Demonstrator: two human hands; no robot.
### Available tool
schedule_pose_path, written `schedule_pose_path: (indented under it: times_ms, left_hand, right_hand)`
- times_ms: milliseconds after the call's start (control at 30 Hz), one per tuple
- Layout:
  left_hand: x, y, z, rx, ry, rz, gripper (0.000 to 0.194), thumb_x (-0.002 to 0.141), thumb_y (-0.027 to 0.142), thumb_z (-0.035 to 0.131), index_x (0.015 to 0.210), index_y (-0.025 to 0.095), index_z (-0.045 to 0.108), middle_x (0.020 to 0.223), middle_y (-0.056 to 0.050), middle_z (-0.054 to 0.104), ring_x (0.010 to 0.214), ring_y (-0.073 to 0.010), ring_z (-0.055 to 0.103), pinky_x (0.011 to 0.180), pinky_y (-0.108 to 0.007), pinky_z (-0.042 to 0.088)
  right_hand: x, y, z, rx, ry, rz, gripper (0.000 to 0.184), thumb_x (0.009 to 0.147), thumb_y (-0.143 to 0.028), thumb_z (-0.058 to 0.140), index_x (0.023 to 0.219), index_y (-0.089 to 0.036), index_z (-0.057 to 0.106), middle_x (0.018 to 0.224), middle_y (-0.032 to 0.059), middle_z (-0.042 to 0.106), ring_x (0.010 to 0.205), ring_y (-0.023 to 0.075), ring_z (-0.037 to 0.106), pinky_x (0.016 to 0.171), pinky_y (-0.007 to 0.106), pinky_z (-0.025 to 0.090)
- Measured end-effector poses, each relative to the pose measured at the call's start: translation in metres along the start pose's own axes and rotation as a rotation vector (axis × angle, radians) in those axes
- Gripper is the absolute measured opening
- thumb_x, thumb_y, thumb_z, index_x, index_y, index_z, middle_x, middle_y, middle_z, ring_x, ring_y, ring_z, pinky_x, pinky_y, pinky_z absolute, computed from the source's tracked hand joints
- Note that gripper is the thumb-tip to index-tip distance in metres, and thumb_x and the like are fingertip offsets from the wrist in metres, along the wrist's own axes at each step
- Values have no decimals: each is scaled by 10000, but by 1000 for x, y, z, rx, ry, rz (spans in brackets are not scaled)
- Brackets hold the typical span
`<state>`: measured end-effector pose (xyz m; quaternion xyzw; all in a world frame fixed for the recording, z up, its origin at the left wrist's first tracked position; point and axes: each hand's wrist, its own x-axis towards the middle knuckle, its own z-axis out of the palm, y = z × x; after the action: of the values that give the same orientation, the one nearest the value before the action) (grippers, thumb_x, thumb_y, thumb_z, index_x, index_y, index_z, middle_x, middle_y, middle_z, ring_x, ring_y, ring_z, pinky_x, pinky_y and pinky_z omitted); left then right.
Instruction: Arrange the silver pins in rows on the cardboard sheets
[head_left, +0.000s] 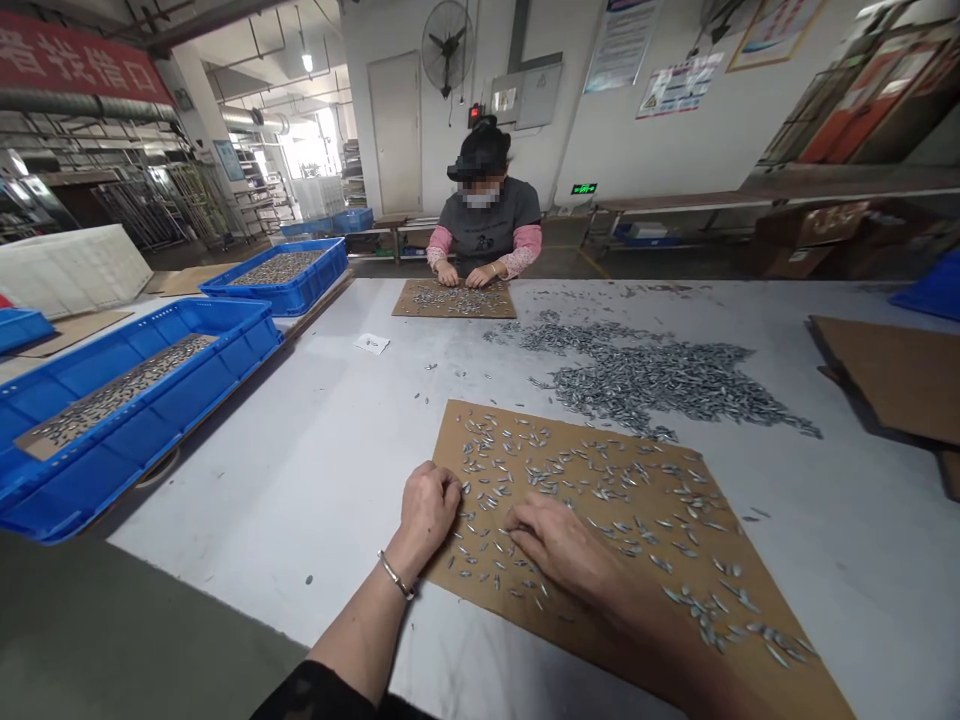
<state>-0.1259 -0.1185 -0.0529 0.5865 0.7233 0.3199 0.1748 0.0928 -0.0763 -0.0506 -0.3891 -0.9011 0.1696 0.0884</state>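
Observation:
A brown cardboard sheet (525,600) lies in front of me, scattered with many small silvery, leaf-shaped metal pieces (630,545). My left hand (431,505) rests at the sheet's left edge, its fingers curled closed. Whatever may be between those fingertips is hidden. Over the left middle of the sheet is my right hand (559,542), thumb and forefinger pinched together at a small metal piece. Beyond the sheet a large heap of the same pieces (660,380) is spread on the white table (300,450).
Across the table a co-worker (484,225) bends both hands over another cardboard sheet (405,300) with pieces. Blue crates (232,370) holding piece-covered sheets stand at the left. Stacked cardboard (892,380) lies at the right edge. A white paper scrap (372,343) lies on the table.

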Motion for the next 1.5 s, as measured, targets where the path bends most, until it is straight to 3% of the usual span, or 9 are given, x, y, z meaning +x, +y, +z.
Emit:
schedule_pose_path:
  times_ms: [167, 400, 667, 933, 1167, 1333, 1500]
  left_hand:
    - [3, -4, -1, -27, 7, -15, 202, 898, 125, 565, 765, 197, 699, 838, -31, 620, 790, -171, 597, 754, -281, 441]
    - [3, -7, 0, -53, 24, -21, 203, 909, 129, 564, 782, 198, 706, 847, -33, 627, 813, -177, 606, 774, -286, 450]
    - [1, -4, -2, -79, 31, -10, 211, 907, 130, 568, 763, 207, 701, 835, -25, 619, 786, -168, 596, 759, -277, 448]
    - [0, -3, -4, -81, 35, -14, 210, 906, 138, 564, 752, 203, 692, 834, -27, 616, 782, -166, 587, 754, -277, 435]
    - [0, -2, -6, -84, 38, -13, 212, 907, 139, 554, 749, 204, 681, 820, -28, 604, 778, -171, 583, 749, -282, 435]
    - [-1, 0, -6, -79, 37, -11, 211, 904, 131, 554, 741, 203, 668, 812, -28, 604, 787, -174, 582, 752, -284, 438]
    - [-2, 2, -8, -78, 25, -26, 211, 905, 129, 551, 744, 204, 665, 816, -29, 610, 795, -175, 584, 749, -281, 436]
  right_hand:
    - [30, 5, -8, -24, -46, 59, 242, 1003, -223, 467, 875, -226, 671, 942, 63, 648, 878, 199, 594, 747, 287, 390]
    - [54, 6, 10, -161, -107, 116, 257, 1029, -259, 447, 858, -204, 631, 929, 61, 673, 815, 176, 589, 696, 294, 330]
    - [53, 13, 4, -198, -77, 181, 256, 1021, -255, 459, 837, -204, 629, 904, 82, 685, 837, 196, 617, 702, 298, 311]
    - [52, -7, -4, -179, -126, 269, 291, 991, -244, 503, 714, -207, 585, 816, 82, 699, 770, 191, 628, 633, 313, 245]
    - [48, -3, -12, -104, -105, 215, 236, 940, -210, 522, 711, -212, 579, 828, 66, 700, 779, 186, 610, 646, 288, 284]
    - [40, -11, -5, -119, -197, 85, 263, 939, -201, 508, 682, -212, 565, 769, 49, 669, 696, 165, 554, 627, 300, 268]
    - [42, -7, -5, -89, -200, 117, 317, 969, -246, 509, 661, -211, 574, 700, 38, 636, 645, 155, 534, 608, 302, 252]
